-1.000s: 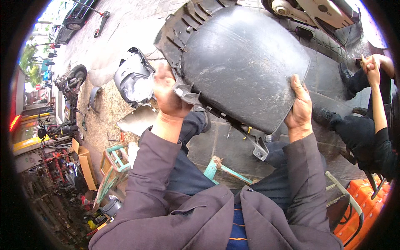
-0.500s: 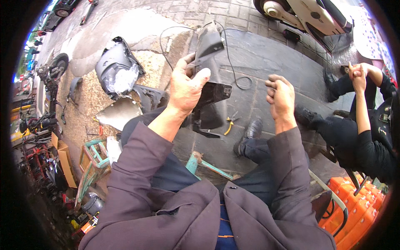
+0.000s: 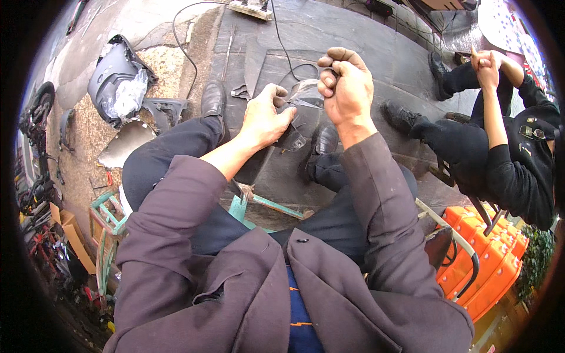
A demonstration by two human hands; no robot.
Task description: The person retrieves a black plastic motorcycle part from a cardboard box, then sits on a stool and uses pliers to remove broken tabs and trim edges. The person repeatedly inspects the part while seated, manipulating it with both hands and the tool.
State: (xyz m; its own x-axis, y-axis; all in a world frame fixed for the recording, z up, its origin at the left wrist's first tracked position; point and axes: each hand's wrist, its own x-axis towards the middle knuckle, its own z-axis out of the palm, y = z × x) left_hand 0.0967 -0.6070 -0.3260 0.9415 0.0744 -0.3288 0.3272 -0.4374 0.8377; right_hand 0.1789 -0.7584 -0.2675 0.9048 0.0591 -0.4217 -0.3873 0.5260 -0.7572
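Observation:
My left hand [image 3: 263, 120] is closed on a dark plastic panel [image 3: 292, 139], gripping it between thumb and fingers. The panel is seen nearly edge-on and partly hidden by the hand. To its right and a little higher, my right hand [image 3: 351, 91] is raised with its fingers curled in and thumb pressed against them. Whatever it pinches, if anything, is too small to make out. A pale, shiny blurred strip shows between the two hands. Beyond my left hand, a long grey tapering piece [image 3: 254, 66] appears to lie on the paving.
A grey scooter fairing [image 3: 112, 76] with clear plastic film lies at left, near a pale curved panel [image 3: 126, 144]. A power strip [image 3: 250, 9] and cables are at the far side. A seated person [image 3: 488, 141] is at right, above orange crates [image 3: 479, 253]. A green stool [image 3: 109, 215] stands at left.
The panel has been tilted down and turned nearly edge-on in my left hand. My right hand has come up and inward, closer to the left. The view has shifted right and downward.

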